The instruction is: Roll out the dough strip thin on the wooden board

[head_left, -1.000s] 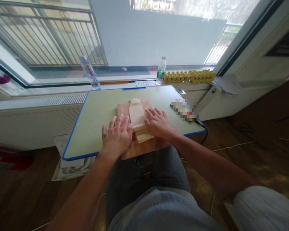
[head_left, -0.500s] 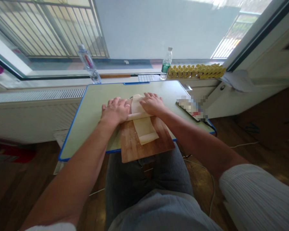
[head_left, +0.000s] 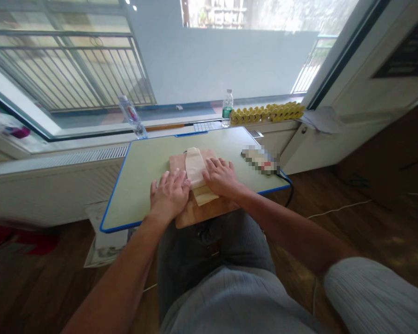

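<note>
A strip of pale dough [head_left: 195, 168] lies lengthwise on a wooden board [head_left: 188, 216], whose near edge juts past the table edge. A light rolling pin [head_left: 198, 185] crosses the dough, mostly covered by my hands. On its left end rests my left hand [head_left: 170, 192], palm down with fingers stretched forward. My right hand [head_left: 223, 176] lies flat over the other end, fingers extended and partly over the dough's right edge. Toward me, a shorter end of the dough shows beyond the pin.
The small table [head_left: 139, 171] has a blue rim. A pixelated phone-like object [head_left: 261, 160] with a black cable lies at its right. On the windowsill stand two plastic bottles, one clear [head_left: 134, 118], one green-labelled [head_left: 227, 111], beside yellow egg trays [head_left: 268, 112].
Both hands have drawn the rolling pin toward me along the dough. More dough now shows on the far side and less on the near side. The camera view has tilted up.
</note>
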`<state>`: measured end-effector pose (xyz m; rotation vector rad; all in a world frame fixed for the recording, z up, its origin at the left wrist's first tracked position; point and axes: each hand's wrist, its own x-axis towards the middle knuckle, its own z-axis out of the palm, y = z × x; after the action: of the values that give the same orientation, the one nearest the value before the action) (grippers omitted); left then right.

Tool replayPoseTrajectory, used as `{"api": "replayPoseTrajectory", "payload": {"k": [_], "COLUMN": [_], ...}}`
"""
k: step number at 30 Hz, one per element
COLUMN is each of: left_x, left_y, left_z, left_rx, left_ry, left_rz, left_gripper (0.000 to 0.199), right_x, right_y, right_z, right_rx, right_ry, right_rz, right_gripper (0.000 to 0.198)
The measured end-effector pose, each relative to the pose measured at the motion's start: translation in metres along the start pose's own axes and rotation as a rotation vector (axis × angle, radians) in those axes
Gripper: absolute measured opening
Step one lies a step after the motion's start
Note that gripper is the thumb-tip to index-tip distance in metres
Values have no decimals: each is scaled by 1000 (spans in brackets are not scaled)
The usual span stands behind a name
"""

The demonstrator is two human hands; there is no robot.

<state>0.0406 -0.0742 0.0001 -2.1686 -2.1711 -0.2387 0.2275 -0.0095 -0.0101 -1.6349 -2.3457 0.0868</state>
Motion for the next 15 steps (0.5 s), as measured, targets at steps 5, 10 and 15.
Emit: {"api": "replayPoseTrajectory", "payload": {"k": [5, 10, 15], "left_x": [25, 74, 105], "left_y": [-7, -23, -29], "left_z": [1, 7, 6], "left_rx": [-23, -86, -81], "left_ry": [-69, -93, -70], "left_rz": [-37, -76, -120], "left_gripper": [65, 67, 65], "right_x": [25, 79, 118], "right_y": [1, 3, 3], "right_z": [2, 9, 14], "right_rx": [30, 103, 143], "right_ry": [-9, -51, -11], "right_rz": [38, 54, 90], "right_gripper": [62, 66, 64]}}
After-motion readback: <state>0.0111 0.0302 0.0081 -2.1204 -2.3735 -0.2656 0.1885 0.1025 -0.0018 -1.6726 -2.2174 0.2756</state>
